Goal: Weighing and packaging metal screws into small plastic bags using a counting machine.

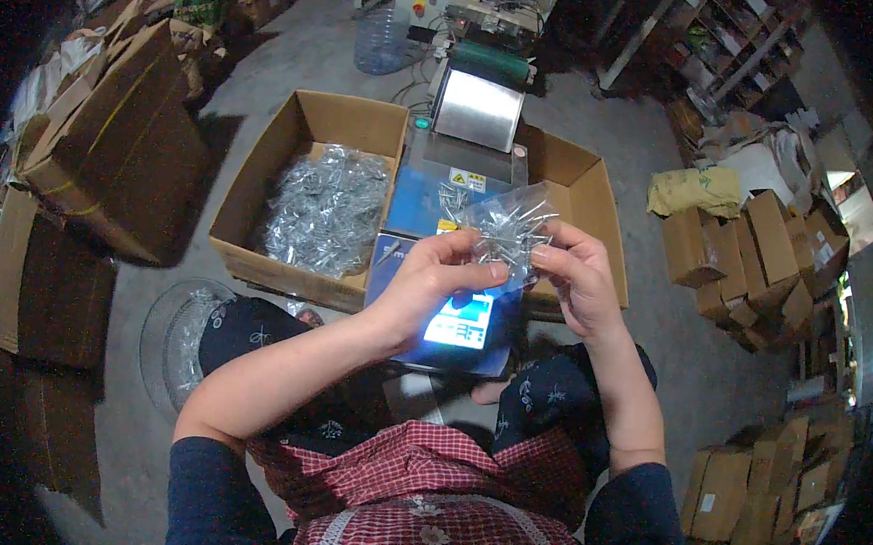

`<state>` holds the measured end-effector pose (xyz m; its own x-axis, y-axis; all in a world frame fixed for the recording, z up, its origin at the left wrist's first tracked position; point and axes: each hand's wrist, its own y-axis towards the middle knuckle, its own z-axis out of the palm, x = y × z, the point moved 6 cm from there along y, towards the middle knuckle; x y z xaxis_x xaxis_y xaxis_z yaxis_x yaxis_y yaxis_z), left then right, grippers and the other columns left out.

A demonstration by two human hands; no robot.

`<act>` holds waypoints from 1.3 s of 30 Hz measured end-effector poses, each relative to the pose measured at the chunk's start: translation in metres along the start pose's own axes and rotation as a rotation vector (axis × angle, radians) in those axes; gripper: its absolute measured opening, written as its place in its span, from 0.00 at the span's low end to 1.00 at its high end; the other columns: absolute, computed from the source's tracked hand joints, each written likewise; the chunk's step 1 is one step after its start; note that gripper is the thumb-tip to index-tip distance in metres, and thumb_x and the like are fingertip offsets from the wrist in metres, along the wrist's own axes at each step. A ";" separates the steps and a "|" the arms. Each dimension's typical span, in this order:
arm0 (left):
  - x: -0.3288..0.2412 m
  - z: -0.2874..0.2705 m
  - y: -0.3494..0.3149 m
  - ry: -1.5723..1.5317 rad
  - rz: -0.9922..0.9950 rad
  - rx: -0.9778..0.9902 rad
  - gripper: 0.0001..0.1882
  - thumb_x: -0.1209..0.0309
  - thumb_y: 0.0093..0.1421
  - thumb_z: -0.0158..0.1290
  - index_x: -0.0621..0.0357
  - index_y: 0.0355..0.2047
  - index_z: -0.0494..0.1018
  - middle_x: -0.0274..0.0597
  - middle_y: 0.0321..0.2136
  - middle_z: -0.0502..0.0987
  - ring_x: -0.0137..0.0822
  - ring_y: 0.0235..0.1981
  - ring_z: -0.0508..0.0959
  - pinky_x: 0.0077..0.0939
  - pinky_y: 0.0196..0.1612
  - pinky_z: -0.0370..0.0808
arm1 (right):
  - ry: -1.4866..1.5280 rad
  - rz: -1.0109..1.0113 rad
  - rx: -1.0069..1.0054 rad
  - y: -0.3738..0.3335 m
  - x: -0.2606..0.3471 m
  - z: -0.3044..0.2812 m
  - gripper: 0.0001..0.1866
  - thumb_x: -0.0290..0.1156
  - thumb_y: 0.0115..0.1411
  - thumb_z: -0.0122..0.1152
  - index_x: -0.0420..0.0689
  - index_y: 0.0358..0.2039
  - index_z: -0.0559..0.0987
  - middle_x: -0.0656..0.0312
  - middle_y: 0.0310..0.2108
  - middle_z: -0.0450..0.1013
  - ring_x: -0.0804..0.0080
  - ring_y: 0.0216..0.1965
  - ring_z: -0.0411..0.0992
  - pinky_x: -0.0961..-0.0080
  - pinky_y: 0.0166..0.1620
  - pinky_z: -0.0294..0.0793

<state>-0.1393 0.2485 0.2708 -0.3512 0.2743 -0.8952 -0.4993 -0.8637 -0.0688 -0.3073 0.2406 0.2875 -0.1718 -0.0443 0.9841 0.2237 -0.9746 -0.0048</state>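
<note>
A small clear plastic bag [508, 229] filled with thin, silvery nail-like pieces is held between my two hands, above a blue machine. My left hand [424, 280] pinches its left side between thumb and fingers. At the right side, my right hand [584, 278] grips the bag with thumb and bent fingers. Beneath my hands the machine [421, 188] has a lit blue-and-white screen [458, 325], partly covered by my left hand. More silvery pieces [452, 202] lie on the machine just behind the bag.
Left of the machine stands an open carton [234, 224] heaped with similar bags [326, 212]. Another open carton [598, 197] is at the right, partly behind my right hand. A wire basket [161, 342] sits by my left knee. Large cartons [117, 147] line the left; smaller boxes [768, 250] stack right.
</note>
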 end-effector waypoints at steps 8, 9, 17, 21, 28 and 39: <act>0.002 -0.001 0.010 0.096 0.030 -0.017 0.10 0.69 0.54 0.60 0.58 0.35 0.76 0.27 0.22 0.71 0.19 0.23 0.67 0.15 0.26 0.60 | -0.036 0.018 -0.010 -0.001 -0.001 -0.007 0.14 0.28 0.55 0.63 0.38 0.42 0.78 0.62 0.36 0.77 0.79 0.35 0.73 0.80 0.41 0.72; 0.002 0.000 0.012 0.094 0.038 -0.028 0.10 0.69 0.54 0.60 0.58 0.35 0.76 0.27 0.22 0.72 0.19 0.23 0.67 0.15 0.26 0.60 | -0.035 0.018 -0.012 0.000 -0.001 -0.010 0.14 0.28 0.55 0.63 0.38 0.42 0.78 0.62 0.36 0.77 0.79 0.35 0.73 0.80 0.41 0.72; 0.003 0.001 0.019 0.033 0.052 -0.044 0.10 0.69 0.55 0.59 0.57 0.36 0.76 0.27 0.25 0.74 0.19 0.24 0.68 0.14 0.26 0.61 | 0.003 0.000 -0.018 0.002 -0.001 -0.013 0.15 0.28 0.55 0.63 0.38 0.44 0.77 0.63 0.35 0.77 0.78 0.33 0.73 0.79 0.38 0.72; 0.007 -0.005 0.022 0.035 0.065 -0.035 0.09 0.69 0.56 0.55 0.57 0.37 0.76 0.28 0.26 0.75 0.19 0.24 0.69 0.14 0.27 0.62 | -0.038 0.011 -0.020 0.000 -0.003 -0.015 0.16 0.28 0.54 0.63 0.38 0.44 0.77 0.63 0.35 0.77 0.78 0.33 0.73 0.79 0.37 0.73; 0.000 -0.020 0.028 0.043 0.155 -0.041 0.07 0.70 0.55 0.50 0.58 0.32 0.75 0.28 0.24 0.74 0.21 0.25 0.70 0.16 0.29 0.65 | -0.072 0.056 0.061 0.002 -0.003 -0.011 0.14 0.28 0.55 0.63 0.39 0.42 0.78 0.63 0.34 0.77 0.77 0.34 0.74 0.78 0.39 0.73; -0.042 -0.053 0.033 1.369 0.093 -0.252 0.18 0.59 0.48 0.59 0.64 0.27 0.76 0.53 0.27 0.79 0.50 0.30 0.80 0.42 0.35 0.73 | -0.459 -0.006 -0.042 0.022 -0.009 -0.056 0.11 0.27 0.60 0.58 0.35 0.41 0.78 0.60 0.34 0.76 0.74 0.38 0.75 0.76 0.47 0.73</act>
<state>-0.0990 0.1859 0.2826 0.7424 -0.2875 -0.6052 -0.3113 -0.9478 0.0683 -0.3544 0.2075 0.2684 0.2714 0.0541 0.9610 0.1832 -0.9831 0.0035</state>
